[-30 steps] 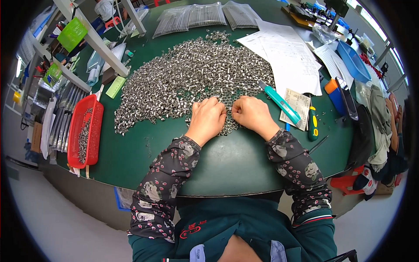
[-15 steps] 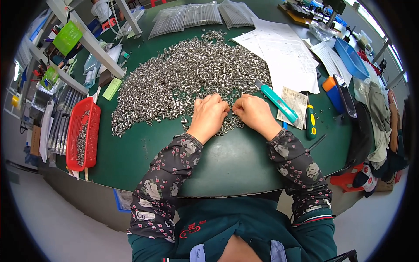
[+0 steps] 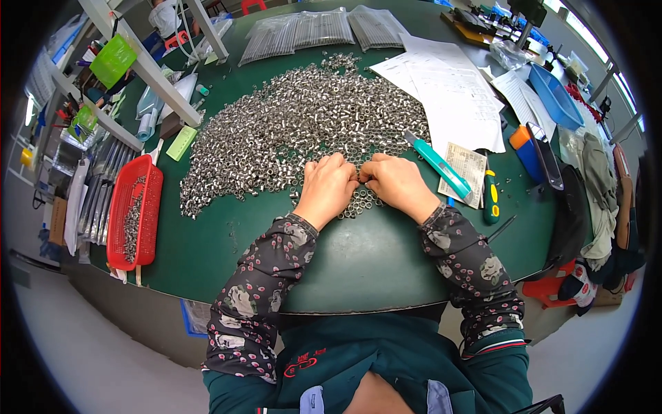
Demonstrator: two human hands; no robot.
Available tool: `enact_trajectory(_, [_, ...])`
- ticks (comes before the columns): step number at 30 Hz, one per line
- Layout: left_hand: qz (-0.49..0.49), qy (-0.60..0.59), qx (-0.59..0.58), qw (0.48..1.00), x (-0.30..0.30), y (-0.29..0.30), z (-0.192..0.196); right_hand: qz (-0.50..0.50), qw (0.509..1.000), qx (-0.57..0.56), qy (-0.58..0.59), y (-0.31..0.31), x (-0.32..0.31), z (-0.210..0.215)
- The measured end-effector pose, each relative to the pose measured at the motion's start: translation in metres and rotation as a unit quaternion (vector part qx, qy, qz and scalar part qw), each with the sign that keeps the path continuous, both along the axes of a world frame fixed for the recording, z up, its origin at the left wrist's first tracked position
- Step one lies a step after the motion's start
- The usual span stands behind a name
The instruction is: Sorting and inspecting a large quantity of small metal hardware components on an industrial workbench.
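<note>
Where the green table [image 3: 358, 262] met its left edge, a red basket [image 3: 134, 210] held some metal pieces. The heap of small metal rings [image 3: 303, 131] covered the table's middle. The left hand [image 3: 329, 188] and right hand [image 3: 394, 185] rested knuckles-up on its near edge, fingers curled together, fingertips hidden. A teal cutter [image 3: 436, 163] lay just right.

The left hand [image 3: 329, 188] and right hand [image 3: 394, 185] lie knuckles up on the pile of small metal rings [image 3: 303, 131], so their fingertips and whatever they pinch are hidden. Single rings are too small to tell apart. The red basket [image 3: 134, 210] holds tiny indistinct pieces.
</note>
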State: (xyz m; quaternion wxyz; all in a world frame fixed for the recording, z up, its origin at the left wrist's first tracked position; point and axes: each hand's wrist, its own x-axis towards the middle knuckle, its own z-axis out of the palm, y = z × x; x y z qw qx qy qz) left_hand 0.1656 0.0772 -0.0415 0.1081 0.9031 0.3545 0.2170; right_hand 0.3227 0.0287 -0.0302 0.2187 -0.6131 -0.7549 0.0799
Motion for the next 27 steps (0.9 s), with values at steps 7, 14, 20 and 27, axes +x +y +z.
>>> enact_trajectory(7, [0.002, -0.067, 0.019, 0.998, 0.0, 0.007, -0.001, 0.023, 0.999, 0.035, -0.03, -0.001, 0.002, -0.004])
enact_trajectory(14, [0.018, -0.025, -0.028, 0.999, -0.005, 0.006, 0.003, 0.038, 0.986, 0.133, -0.09, 0.0, 0.001, -0.005])
enact_trajectory(20, [-0.001, -0.037, -0.009, 0.999, -0.008, 0.0, -0.001, 0.062, 0.991, 0.119, -0.016, 0.008, -0.002, -0.003])
enact_trajectory(27, [-0.003, -0.027, 0.021, 0.999, -0.011, 0.0, -0.004, 0.063, 0.992, 0.104, -0.032, 0.01, -0.004, -0.002])
